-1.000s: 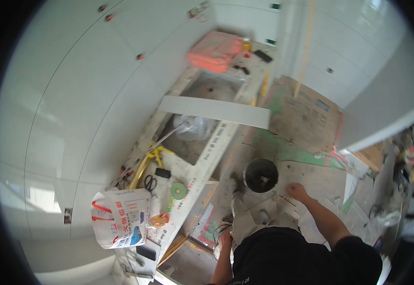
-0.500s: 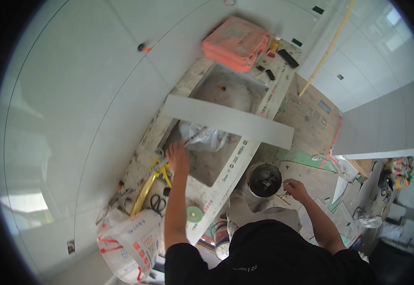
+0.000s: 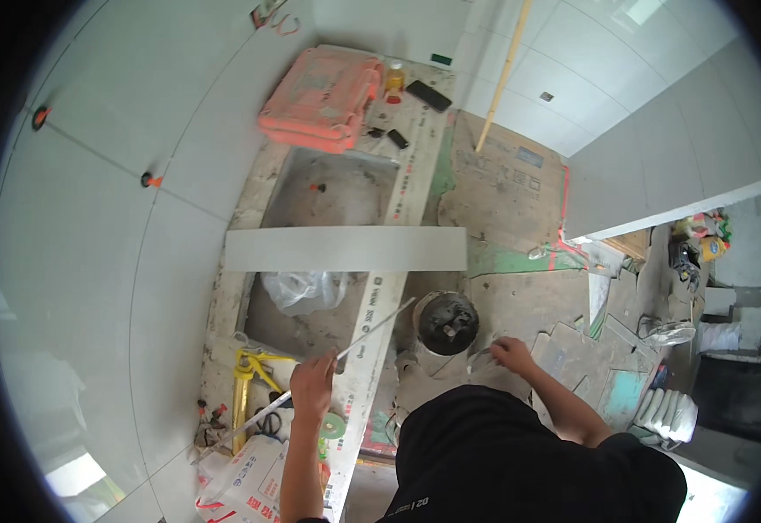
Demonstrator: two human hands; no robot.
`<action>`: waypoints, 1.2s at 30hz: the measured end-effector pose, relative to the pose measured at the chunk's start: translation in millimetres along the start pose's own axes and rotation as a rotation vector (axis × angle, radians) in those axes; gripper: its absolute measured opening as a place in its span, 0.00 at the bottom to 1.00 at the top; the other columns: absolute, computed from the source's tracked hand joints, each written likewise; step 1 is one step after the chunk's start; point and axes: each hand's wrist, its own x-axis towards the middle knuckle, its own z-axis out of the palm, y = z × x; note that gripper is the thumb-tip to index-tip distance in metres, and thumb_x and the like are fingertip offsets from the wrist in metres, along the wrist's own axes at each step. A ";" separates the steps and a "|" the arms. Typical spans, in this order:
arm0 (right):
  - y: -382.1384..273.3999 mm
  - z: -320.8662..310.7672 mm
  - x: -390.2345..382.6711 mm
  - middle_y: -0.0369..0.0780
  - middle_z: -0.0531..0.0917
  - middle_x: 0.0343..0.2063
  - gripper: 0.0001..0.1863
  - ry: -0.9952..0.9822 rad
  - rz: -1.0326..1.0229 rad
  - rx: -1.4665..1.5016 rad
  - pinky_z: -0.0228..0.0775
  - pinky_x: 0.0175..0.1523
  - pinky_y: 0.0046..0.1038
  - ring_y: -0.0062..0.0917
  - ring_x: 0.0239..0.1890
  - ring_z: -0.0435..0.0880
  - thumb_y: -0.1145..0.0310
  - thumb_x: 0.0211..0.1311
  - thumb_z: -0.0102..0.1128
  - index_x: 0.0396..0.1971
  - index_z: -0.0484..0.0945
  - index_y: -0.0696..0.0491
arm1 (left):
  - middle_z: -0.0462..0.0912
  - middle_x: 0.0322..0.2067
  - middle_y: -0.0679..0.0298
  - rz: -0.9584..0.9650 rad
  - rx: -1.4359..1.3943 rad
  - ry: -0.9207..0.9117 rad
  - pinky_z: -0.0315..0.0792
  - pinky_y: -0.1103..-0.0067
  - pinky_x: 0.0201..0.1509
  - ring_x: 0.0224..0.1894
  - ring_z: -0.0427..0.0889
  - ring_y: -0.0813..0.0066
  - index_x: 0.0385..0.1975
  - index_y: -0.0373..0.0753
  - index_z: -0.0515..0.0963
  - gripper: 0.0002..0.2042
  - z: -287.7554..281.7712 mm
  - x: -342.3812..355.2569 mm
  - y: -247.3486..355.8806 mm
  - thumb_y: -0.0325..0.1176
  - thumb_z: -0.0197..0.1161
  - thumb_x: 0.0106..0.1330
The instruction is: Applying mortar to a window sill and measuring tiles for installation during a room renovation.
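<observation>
- Left hand [image 3: 311,390]: closed around a white strip [image 3: 269,410], slanting above the counter [image 3: 412,179].
- Right hand [image 3: 511,356]: curled near the bucket [image 3: 448,324]; I cannot tell whether it grips anything.
- Panel [image 3: 345,249]: flat across the counter.

The strip [image 3: 376,329], slim, straight and pale, is gripped partway along by the left hand [image 3: 312,388]. Seen from above, it slants from near left to far right across the counter [image 3: 363,366], its far end near the bucket [image 3: 474,329].
</observation>
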 end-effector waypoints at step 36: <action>-89.2 -314.1 184.0 0.36 0.84 0.27 0.21 -0.570 -0.350 0.657 0.72 0.38 0.30 0.23 0.29 0.83 0.52 0.84 0.67 0.40 0.87 0.57 | 0.93 0.37 0.49 -0.820 -0.348 0.490 0.82 0.60 0.50 0.42 0.92 0.45 0.40 0.35 0.92 0.16 201.8 -88.8 466.0 0.45 0.78 0.72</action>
